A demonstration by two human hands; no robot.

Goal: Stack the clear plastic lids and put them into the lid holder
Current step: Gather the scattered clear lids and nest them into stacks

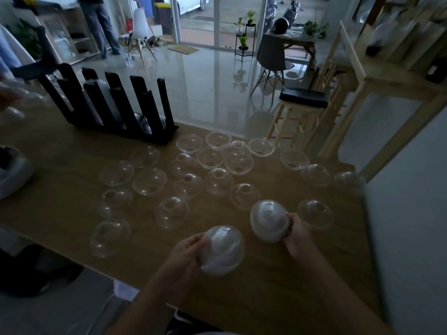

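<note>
Several clear dome lids [149, 181] lie scattered across the wooden table [60, 151], some dome up, some rim up. My left hand [187, 250] grips a cloudy stack of nested lids [223, 249] near the table's front. My right hand [298, 234] holds a second stack of lids [268, 221], a little to the right and farther in. The two stacks are apart. The black lid holder [116, 110] with tall slanted slots stands at the table's far left, with some lids inside its slots.
A white object [12, 170] sits at the table's left edge. Beyond the far edge stand a wooden stool with a black seat [302, 99] and a wooden shelf frame [387, 88]. A person [100, 25] stands far back left. A single lid [315, 212] lies just beyond my right hand.
</note>
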